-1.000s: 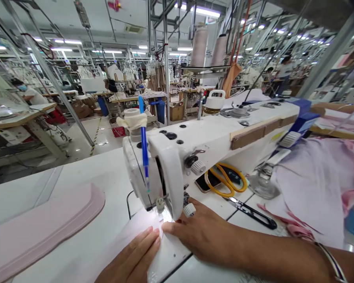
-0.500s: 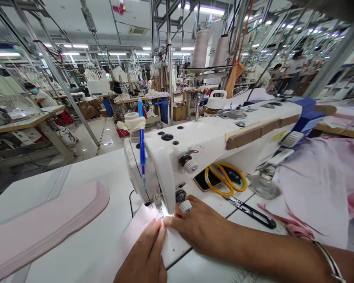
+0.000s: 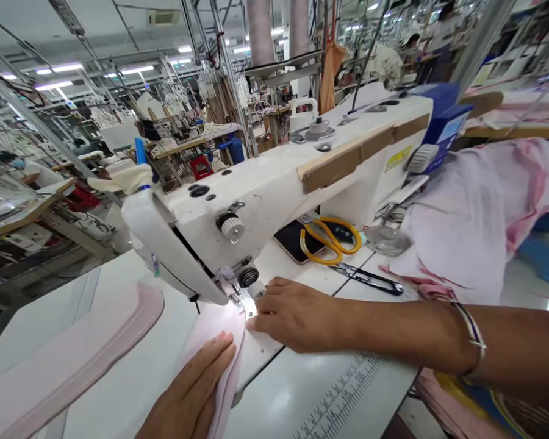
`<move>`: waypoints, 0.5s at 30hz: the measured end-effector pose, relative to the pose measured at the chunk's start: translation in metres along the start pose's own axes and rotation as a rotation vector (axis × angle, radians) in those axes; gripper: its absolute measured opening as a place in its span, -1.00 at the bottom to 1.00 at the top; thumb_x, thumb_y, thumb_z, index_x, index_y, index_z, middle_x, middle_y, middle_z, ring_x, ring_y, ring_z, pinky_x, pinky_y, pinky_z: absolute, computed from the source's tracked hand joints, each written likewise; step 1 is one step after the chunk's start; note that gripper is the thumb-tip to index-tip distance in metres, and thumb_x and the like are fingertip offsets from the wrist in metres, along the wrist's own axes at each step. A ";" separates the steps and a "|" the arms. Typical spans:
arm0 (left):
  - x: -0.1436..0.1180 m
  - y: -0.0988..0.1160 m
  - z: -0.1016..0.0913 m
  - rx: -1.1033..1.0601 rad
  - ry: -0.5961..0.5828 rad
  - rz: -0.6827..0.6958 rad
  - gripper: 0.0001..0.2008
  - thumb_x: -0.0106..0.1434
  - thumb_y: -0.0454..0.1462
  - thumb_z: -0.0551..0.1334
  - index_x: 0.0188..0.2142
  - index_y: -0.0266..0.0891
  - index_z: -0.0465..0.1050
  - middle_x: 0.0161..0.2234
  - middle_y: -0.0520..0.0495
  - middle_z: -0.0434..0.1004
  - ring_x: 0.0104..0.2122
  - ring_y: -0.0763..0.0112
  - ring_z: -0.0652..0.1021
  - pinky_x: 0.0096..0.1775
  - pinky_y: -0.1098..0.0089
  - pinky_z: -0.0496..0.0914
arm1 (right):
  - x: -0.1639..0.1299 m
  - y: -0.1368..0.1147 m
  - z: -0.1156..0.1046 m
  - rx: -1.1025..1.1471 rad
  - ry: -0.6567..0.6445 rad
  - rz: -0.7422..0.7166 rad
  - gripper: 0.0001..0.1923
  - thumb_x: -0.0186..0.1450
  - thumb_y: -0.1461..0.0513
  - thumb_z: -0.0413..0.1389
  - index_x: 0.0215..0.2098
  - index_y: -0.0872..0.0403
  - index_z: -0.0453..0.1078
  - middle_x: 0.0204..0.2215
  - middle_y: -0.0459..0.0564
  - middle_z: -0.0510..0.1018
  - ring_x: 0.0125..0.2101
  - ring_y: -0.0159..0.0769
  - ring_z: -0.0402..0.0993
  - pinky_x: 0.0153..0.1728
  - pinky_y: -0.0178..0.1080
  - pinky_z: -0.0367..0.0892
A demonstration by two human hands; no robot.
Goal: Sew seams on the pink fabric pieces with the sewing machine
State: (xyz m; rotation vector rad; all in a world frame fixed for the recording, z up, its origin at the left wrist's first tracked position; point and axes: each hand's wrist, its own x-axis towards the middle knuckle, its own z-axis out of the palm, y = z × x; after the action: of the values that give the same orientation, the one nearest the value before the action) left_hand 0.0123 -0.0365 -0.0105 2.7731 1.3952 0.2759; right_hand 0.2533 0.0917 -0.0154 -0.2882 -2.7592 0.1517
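Observation:
A white sewing machine (image 3: 274, 189) stands on the white table (image 3: 329, 396). A pale pink fabric piece (image 3: 210, 335) lies under its needle area. My left hand (image 3: 190, 390) rests flat on this fabric, fingers together, at the bottom of the view. My right hand (image 3: 297, 314) lies flat on the machine bed just right of the presser foot, its fingertips touching the fabric's edge. A bangle sits on that wrist.
Yellow-handled scissors (image 3: 329, 238) and a dark phone (image 3: 293, 238) lie behind the machine arm, black snips (image 3: 370, 279) beside them. A pink fabric heap (image 3: 471, 213) fills the right. A stack of pink cut pieces (image 3: 68, 360) lies at left. Other workstations stand behind.
The view has tilted and come closer to the machine. My left hand slid back down the fabric, away from the needle; my right hand stays by the presser foot.

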 end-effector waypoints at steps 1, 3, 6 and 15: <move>0.002 0.003 0.000 0.047 0.023 0.028 -0.42 0.32 -0.46 -0.10 0.31 -0.20 -0.06 0.19 -0.08 0.29 0.09 0.45 0.40 -0.05 0.59 0.40 | 0.000 -0.002 0.000 0.017 0.001 -0.021 -0.77 0.36 0.35 -0.02 -0.06 0.09 0.39 -0.34 -0.05 0.42 -0.34 -0.31 0.23 -0.16 -0.25 0.14; 0.004 0.007 0.001 0.167 0.070 0.077 -0.42 0.32 -0.44 -0.09 0.32 -0.25 -0.10 0.16 -0.12 0.33 0.06 0.41 0.43 -0.07 0.57 0.41 | 0.000 -0.005 -0.001 0.035 0.003 -0.056 -0.77 0.36 0.34 -0.01 -0.06 0.10 0.41 -0.34 -0.04 0.42 -0.33 -0.31 0.24 -0.16 -0.25 0.14; 0.002 0.011 0.003 0.288 0.093 0.091 -0.44 0.37 -0.37 -0.10 0.34 -0.30 -0.18 0.13 -0.16 0.37 0.05 0.35 0.45 -0.07 0.51 0.41 | 0.000 -0.007 -0.001 0.033 0.009 -0.077 -0.77 0.38 0.33 -0.01 -0.04 0.08 0.40 -0.34 -0.05 0.41 -0.35 -0.31 0.22 -0.19 -0.25 0.14; 0.013 0.021 0.006 0.536 0.204 0.193 -0.46 0.42 -0.33 -0.17 0.34 -0.40 -0.26 -0.04 -0.11 0.54 -0.10 0.36 0.58 -0.13 0.51 0.48 | 0.003 -0.008 -0.002 -0.037 -0.043 0.037 -0.79 0.37 0.33 -0.01 -0.03 0.08 0.30 -0.33 -0.04 0.39 -0.39 -0.31 0.18 -0.28 -0.22 0.07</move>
State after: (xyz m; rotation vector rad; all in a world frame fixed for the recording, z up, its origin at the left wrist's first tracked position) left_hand 0.0372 -0.0381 -0.0120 3.4136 1.4144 0.2191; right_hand 0.2503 0.0843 -0.0113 -0.3499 -2.8030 0.1183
